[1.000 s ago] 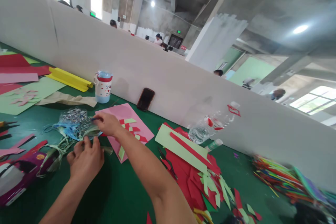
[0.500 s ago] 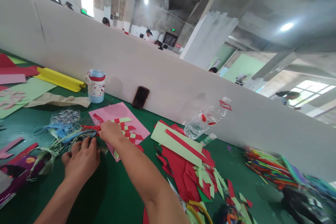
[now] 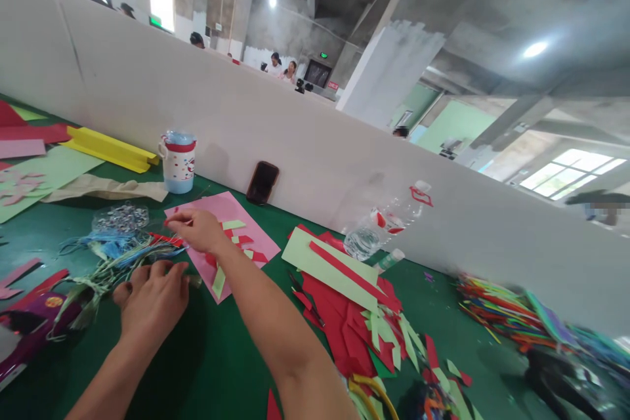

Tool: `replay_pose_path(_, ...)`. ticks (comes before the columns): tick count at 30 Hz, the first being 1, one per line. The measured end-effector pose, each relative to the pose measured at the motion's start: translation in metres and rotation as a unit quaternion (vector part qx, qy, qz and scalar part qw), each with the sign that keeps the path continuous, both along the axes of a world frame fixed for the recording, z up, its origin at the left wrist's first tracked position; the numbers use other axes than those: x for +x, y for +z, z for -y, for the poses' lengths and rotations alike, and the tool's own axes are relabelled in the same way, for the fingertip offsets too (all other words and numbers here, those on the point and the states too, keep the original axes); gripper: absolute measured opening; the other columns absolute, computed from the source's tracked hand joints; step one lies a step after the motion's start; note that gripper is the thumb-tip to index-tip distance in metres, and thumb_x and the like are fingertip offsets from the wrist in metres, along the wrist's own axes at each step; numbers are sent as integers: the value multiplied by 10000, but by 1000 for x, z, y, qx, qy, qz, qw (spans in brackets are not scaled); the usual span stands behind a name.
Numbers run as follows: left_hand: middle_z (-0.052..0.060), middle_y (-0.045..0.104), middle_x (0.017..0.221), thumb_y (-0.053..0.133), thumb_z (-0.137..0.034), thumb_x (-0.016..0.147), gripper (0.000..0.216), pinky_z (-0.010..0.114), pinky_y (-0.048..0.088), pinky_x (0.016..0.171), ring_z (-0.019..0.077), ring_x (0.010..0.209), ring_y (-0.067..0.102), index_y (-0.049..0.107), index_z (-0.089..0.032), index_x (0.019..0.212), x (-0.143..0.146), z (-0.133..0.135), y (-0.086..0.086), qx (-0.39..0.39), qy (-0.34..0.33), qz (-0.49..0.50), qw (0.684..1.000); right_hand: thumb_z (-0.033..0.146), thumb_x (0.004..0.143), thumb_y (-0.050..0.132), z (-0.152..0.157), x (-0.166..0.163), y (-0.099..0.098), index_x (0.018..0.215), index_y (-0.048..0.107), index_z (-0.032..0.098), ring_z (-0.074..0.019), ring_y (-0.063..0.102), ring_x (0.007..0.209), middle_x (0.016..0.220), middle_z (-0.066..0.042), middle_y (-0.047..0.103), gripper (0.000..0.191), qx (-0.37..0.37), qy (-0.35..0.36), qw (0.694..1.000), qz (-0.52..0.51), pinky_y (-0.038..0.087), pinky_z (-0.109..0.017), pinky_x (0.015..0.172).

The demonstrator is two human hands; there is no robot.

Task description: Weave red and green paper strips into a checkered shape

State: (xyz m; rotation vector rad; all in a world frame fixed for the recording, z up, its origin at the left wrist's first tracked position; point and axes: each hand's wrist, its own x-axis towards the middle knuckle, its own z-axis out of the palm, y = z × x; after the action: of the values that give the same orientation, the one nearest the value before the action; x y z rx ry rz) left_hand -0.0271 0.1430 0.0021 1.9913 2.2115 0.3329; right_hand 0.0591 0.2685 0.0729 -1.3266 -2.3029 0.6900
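My right hand is over the left part of a pink sheet of paper, its thumb and fingertips pinched together. A bit of red shows at those fingertips, but I cannot make out what is held. Red and pale green paper strips lie woven on the sheet, partly behind my wrist. My left hand is palm down by the sheet's lower left side, fingers bent and apart, with nothing visible in them. Just beyond its fingers lies a tangle of green and blue threads.
A clear box of small silvery bits, a white and blue cup and a phone stand along the partition. Rightward are red paper scraps, a tilted plastic bottle, yellow-handled scissors and coloured strips.
My right hand has moved a little left and up, its fingertips now stretched toward the sheet's left corner. My left hand stays nearly in place.
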Motion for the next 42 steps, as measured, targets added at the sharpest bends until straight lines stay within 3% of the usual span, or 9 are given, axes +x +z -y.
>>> replay_pose_path(3, 153, 670, 1242, 375, -359, 995, 422, 543, 396, 927, 415, 1195, 543, 728, -238, 1193, 4, 5, 5, -6, -14, -30, 999, 256, 1039, 605, -15, 0, 3, 1240, 731, 304, -136, 719, 1070, 1232, 54, 775, 242, 6, -5, 1000, 3, 541, -221, 940)
replay_pose_path(8, 132, 682, 1201, 373, -325, 1001, 413, 479, 401, 897, 369, 1140, 568, 740, -238, 1168, 7, 3, 8, -12, -28, -56, 998, 336, 1028, 657, -35, 11, -9, 1270, 667, 181, -276, 666, 1170, 1330, -93, 667, 287, 4, -87, 994, 72, 562, -491, 1000)
replay_pose_path(15, 115, 682, 1252, 379, -315, 1008, 420, 463, 402, 887, 360, 1155, 575, 707, -266, 1267, 4, 1, 4, -3, -34, -63, 997, 326, 954, 742, -24, -3, -27, 1099, 727, 164, -311, 616, 1255, 1281, -105, 697, 218, -25, -116, 992, 53, 469, -549, 1087)
replay_pose_path(19, 129, 681, 1283, 346, -281, 1014, 448, 476, 410, 898, 372, 1184, 571, 696, -243, 1292, 3, 3, 1, 17, -32, -56, 998, 236, 933, 703, -38, 23, 4, 865, 741, 223, -246, 684, 1135, 1068, -42, 789, 79, -13, -146, 987, -70, 483, -367, 1026)
replay_pose_path(22, 123, 676, 1339, 355, -279, 1012, 446, 506, 413, 943, 381, 1246, 556, 699, -255, 1294, 7, 3, -2, 35, -50, -45, 997, 313, 983, 611, -36, 73, 43, 964, 710, 219, -188, 720, 960, 1003, -31, 792, 138, 2, -174, 969, -178, 529, -292, 855)
replay_pose_path(26, 89, 642, 1462, 315, -264, 1030, 473, 531, 395, 1055, 349, 1406, 491, 705, -283, 1295, 19, 5, -5, 58, -109, -30, 992, 447, 966, 602, 19, 154, 79, 932, 641, 217, -153, 690, 747, 884, -32, 771, 236, 4, -193, 945, -264, 520, -264, 706)
replay_pose_path(29, 50, 595, 1541, 331, -254, 1033, 479, 540, 276, 1207, 300, 1522, 390, 673, -314, 1363, 31, 8, -8, 66, -166, -23, 984, 536, 877, 697, 92, 200, 83, 800, 620, 219, -154, 644, 659, 779, -24, 738, 335, -10, -204, 937, -282, 500, -274, 664)
replay_pose_path(36, 93, 478, 1632, 386, -340, 1026, 518, 622, 217, 1250, 326, 1562, 334, 548, -254, 1510, 52, 2, -8, 34, -187, -19, 982, 611, 848, 731, 235, 251, 32, 755, 674, 211, -181, 593, 658, 705, -20, 669, 415, -78, -257, 920, -284, 467, -286, 636)
replay_pose_path(42, 195, 471, 1614, 436, -292, 1045, 486, 646, 323, 1198, 359, 1520, 389, 518, -170, 1508, 48, -35, -3, 15, -107, -32, 994, 697, 813, 722, 277, 268, -8, 810, 695, 210, -186, 562, 650, 703, -16, 634, 487, -78, -330, 886, -316, 467, -273, 616)
